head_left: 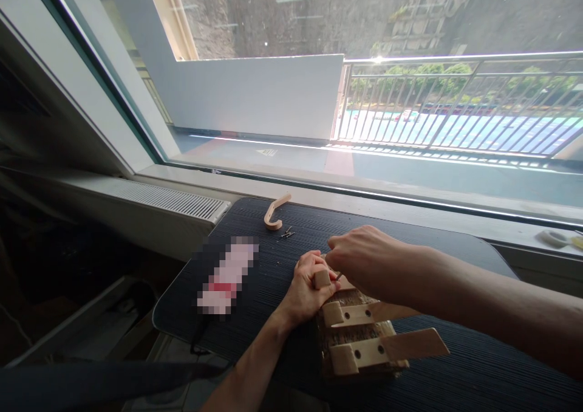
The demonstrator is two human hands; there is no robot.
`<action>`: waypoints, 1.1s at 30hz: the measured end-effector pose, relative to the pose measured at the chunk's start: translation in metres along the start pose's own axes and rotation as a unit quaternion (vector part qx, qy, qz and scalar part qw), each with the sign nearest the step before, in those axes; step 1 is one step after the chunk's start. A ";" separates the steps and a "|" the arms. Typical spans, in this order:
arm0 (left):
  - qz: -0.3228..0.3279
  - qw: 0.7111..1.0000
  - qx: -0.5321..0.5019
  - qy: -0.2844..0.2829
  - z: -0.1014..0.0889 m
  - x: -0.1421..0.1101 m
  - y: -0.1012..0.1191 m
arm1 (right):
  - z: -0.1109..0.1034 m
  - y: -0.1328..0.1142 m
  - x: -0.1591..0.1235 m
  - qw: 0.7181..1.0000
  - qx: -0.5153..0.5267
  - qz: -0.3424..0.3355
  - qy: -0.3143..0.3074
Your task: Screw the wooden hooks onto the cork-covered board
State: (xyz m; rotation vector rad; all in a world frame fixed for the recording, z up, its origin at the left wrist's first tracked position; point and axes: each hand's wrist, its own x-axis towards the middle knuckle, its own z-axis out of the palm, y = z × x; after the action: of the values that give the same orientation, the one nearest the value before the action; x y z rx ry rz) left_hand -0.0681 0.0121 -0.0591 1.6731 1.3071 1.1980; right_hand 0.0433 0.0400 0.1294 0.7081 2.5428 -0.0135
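Observation:
My left hand point(306, 287) is closed around a pale wooden hook point(322, 278), whose squared end sticks up between the fingers. This hook lies across a rough, brownish block point(339, 334). My right hand point(364, 259) is a fist just above it; a short, thin, dark shaft shows below the fingers, and the rest is hidden. Nearer me, two more wooden hooks lie across the block: the middle hook point(353, 313) and the nearest hook point(414, 346). Each has two dark round spots that look like screw heads or holes.
On the dark table point(273, 278) lie a loose wooden hook point(273, 214) and several small screws point(288, 233). A blurred pinkish item point(228, 278) is at left. Beyond the table are a sill, a large window and a radiator point(173, 199). A tape roll point(553, 238) sits at far right.

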 end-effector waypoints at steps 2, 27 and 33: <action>0.002 1.000 0.002 0.000 0.000 0.000 0.000 | 0.007 0.003 0.004 1.000 -0.002 -0.005 0.020; 0.016 1.000 0.009 0.011 0.001 0.000 0.002 | 0.014 0.016 -0.002 0.997 0.018 0.017 0.071; 0.016 1.000 0.011 0.010 0.002 0.000 -0.004 | 0.015 0.019 -0.004 0.998 0.022 -0.007 0.063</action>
State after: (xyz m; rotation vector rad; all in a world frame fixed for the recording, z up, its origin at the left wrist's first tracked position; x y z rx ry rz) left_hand -0.0674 0.0131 -0.0637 1.7086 1.3145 1.2267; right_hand 0.0626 0.0523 0.1205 0.7297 2.6744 -0.0294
